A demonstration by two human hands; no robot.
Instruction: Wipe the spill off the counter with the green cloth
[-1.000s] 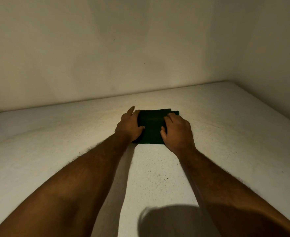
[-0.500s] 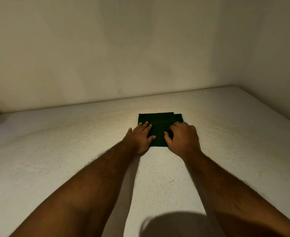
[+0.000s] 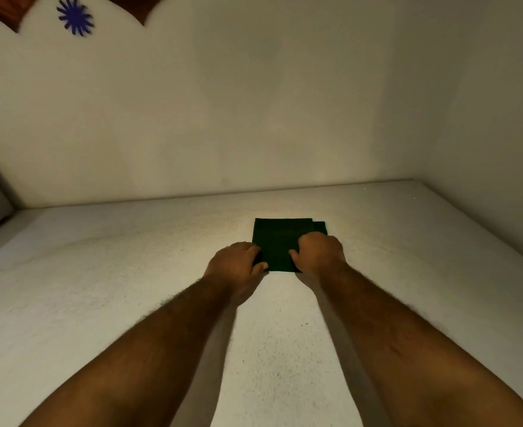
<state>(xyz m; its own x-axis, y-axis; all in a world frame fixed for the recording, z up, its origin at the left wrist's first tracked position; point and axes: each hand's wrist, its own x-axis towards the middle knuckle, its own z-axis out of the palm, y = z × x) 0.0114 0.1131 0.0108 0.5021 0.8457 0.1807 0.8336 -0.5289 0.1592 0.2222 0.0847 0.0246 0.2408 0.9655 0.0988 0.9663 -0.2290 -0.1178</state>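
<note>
Your fingers [image 3: 255,251] curl over the near corners of the cloth [image 3: 280,241], left hand [image 3: 235,263] and right hand [image 3: 320,252] both closed on it. It lies folded on the worktop [image 3: 130,288]. No spill shows; the wiping looks about done.

The scene is dimly lit in a warm, yellowish tone. The brightest patch is seen on the bench [image 3: 161,257] around the green cloth [image 3: 280,241], fading toward the frame edges. Soft shadows are cast beneath both forearms, toward the camera from the cloth. The blue flower mark [image 3: 75,16] is blurred, and wide-angle bending is seen at the borders.
</note>
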